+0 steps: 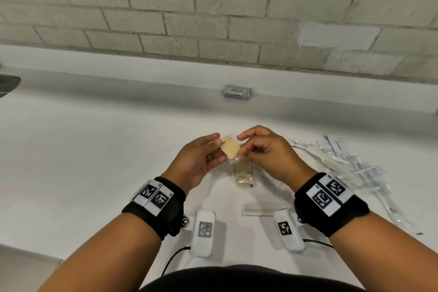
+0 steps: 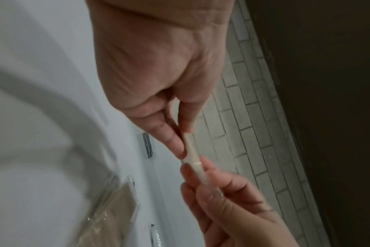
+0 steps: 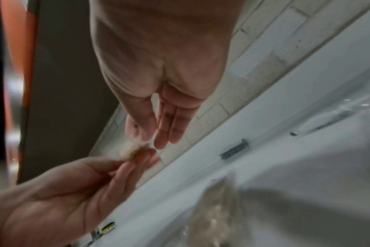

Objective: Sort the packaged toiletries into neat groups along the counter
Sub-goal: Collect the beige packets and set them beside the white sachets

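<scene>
A small beige packet (image 1: 230, 150) in clear wrap is held above the white counter (image 1: 94, 149) between both hands. My left hand (image 1: 220, 148) pinches its left edge with thumb and fingers. My right hand (image 1: 241, 144) pinches its right edge. In the left wrist view the beige packet (image 2: 193, 155) shows edge-on between the left hand (image 2: 183, 147) and the right hand (image 2: 197, 173). A second beige packet (image 1: 244, 173) lies on the counter just below the hands. The right wrist view shows the held packet (image 3: 129, 151) blurred.
A stack of grey sachets (image 1: 237, 92) lies at the back by the brick wall. A wrapped comb (image 1: 263, 208) lies near my right wrist. A heap of clear-wrapped toiletries (image 1: 343, 163) spreads to the right. A dark basin (image 1: 7, 85) shows at the far left.
</scene>
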